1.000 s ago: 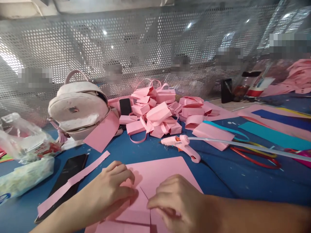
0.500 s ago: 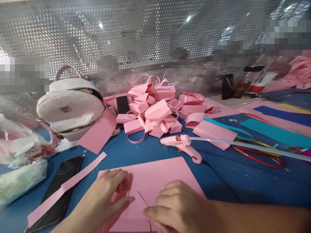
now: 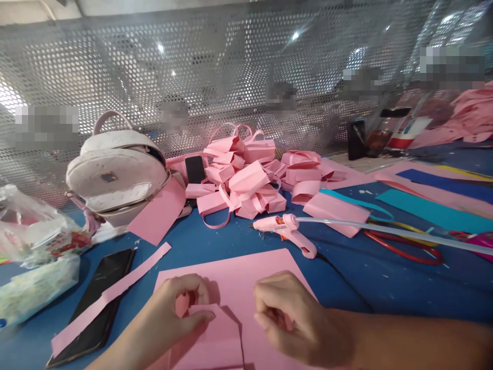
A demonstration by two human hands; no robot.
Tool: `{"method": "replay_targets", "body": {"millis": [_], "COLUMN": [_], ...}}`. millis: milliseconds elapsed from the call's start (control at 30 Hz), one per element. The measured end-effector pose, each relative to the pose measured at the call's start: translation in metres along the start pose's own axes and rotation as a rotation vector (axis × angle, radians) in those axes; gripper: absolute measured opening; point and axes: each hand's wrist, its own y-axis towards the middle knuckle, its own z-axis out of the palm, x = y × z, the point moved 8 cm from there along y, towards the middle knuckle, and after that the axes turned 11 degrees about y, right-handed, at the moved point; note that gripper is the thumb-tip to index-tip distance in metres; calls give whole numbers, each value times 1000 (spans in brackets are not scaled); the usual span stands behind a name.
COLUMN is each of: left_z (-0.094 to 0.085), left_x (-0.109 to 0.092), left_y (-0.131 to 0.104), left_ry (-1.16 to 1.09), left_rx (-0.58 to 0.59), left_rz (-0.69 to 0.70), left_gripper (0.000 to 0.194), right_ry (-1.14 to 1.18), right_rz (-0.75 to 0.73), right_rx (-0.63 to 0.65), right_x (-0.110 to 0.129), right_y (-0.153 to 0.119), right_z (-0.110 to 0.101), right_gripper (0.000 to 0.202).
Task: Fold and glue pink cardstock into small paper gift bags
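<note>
A folded piece of pink paper (image 3: 221, 334) stands raised at the near edge, its right side creased. My left hand (image 3: 185, 308) has its thumb on the near face and its curled fingers behind, so the paper is pinched between them. To the right, my right hand (image 3: 288, 313) hovers over a larger pink sheet (image 3: 242, 267), apart from the folded piece. Its fingers are curled in, and I see nothing held there. The larger sheet lies flat on the blue table under both hands.
A pink glue gun (image 3: 285, 228) with a long clear stick lies beyond the sheet. Behind it is a pile of folded pink paper pieces (image 3: 246, 180). On the left are a white backpack (image 3: 115, 169), a black phone (image 3: 100, 303) under a pink strip (image 3: 111, 295), and plastic bags (image 3: 34, 231).
My right hand has come away from the pink paper's edge, moving up and right. The folded paper now stands up more in my left hand.
</note>
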Motion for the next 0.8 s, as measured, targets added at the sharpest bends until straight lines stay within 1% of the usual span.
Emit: {"method": "replay_targets", "body": {"millis": [67,233,333,433,533,633,800], "left_z": [-4,-17,-23,-26,-25,-23,-20], "left_x": [-5,-22,-30,-37,-45,-51,-64], "left_y": [-2,-11,-17,-24,-30,-34,-42], "left_ry": [-44,-115,-59,50,130,169,261], "left_rx": [-45,-158,-232,-313,-370,-405,-437], "left_rz": [9,88,180,315,418,446,515], "left_gripper": [17,18,19,18,18,21,21], "right_ry": [47,131,146,138,98,19,-26], "right_rz": [19,152,163,107,7,-72,-143], "right_rx": [13,29,9,-33,-73,-99,-111], "right_x": [-3,-16,-19,-15,-7,0,7], "right_y": [1,2,2,4,5,5,4], "right_z": [2,3,0,-3,-5,-5,-4], "right_gripper": [18,3,8,14,26,31,30]}}
